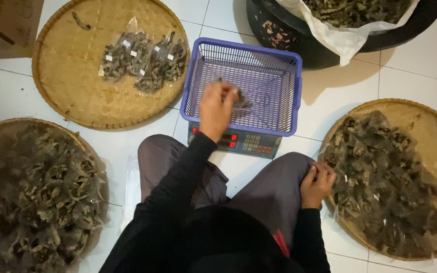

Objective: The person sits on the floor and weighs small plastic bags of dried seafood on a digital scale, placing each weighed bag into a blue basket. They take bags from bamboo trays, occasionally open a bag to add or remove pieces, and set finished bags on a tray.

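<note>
My left hand reaches into a purple plastic basket that sits on a digital scale, and it holds a small clear bag of dried dark leaves. My right hand rests on my right knee, next to the edge of a round woven tray piled with bagged dried leaves; whether it holds anything is unclear.
A woven tray at the upper left carries a few filled clear bags. Another woven tray heaped with bags lies at the lower left. A black tub lined with white plastic holds loose dried leaves. The floor is white tile.
</note>
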`<state>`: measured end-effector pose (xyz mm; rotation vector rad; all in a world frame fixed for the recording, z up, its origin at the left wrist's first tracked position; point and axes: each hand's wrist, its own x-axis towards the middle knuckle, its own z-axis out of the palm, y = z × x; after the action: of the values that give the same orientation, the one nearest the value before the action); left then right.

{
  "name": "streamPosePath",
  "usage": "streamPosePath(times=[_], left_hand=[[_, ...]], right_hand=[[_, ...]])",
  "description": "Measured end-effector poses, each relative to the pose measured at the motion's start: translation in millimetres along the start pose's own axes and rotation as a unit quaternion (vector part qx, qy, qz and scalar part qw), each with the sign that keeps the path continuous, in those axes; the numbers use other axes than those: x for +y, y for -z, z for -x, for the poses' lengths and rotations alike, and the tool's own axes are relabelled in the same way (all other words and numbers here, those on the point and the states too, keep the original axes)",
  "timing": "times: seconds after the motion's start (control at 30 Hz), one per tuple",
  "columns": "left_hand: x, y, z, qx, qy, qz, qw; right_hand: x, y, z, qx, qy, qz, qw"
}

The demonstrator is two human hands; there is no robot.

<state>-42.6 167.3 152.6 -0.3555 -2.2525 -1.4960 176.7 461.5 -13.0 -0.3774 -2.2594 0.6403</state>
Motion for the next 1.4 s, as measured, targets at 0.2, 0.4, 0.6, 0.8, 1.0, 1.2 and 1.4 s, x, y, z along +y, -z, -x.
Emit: streamPosePath(times=[0.2,0.4,0.6,0.8,1.0,1.2,1.4], left_hand=[[5.4,-35.5,69.3,-0.053,-0.029,0.012,0.998],[19.6,-34.0,106.5,-0.146,0.023,0.11,0.983],[25.2,-16.3,119.9,-0.151,0.014,0.083,0.985],[-49.2,42.7,125.3,0.02,-0.032,0.039,0.999],[-164.0,129.5,96.4,0.262,0.141,0.047,0.954],[-209.7,126.6,110.7,0.26,0.194,0.043,0.945],[-215.6,113.2,112.1,0.216,0.175,-0.041,0.96]], right_hand=[[4.6,1.3,0.5,-0.002,-0.003,0.013,1.0],[6.2,2.0,1.0,-0.013,-0.013,0.006,1.0],[0.0,3.3,-1.2,-0.004,0.003,0.008,1.0],[-2.0,6.2,0.8,-0.006,-0.036,-0.023,0.999],[3.3,0.4,1.1,0.003,0.006,0.001,1.0],[-21.2,5.3,-8.4,-0.009,-0.031,-0.028,0.999],[-94.1,10.0,-53.4,-0.035,-0.013,-0.089,0.995]])
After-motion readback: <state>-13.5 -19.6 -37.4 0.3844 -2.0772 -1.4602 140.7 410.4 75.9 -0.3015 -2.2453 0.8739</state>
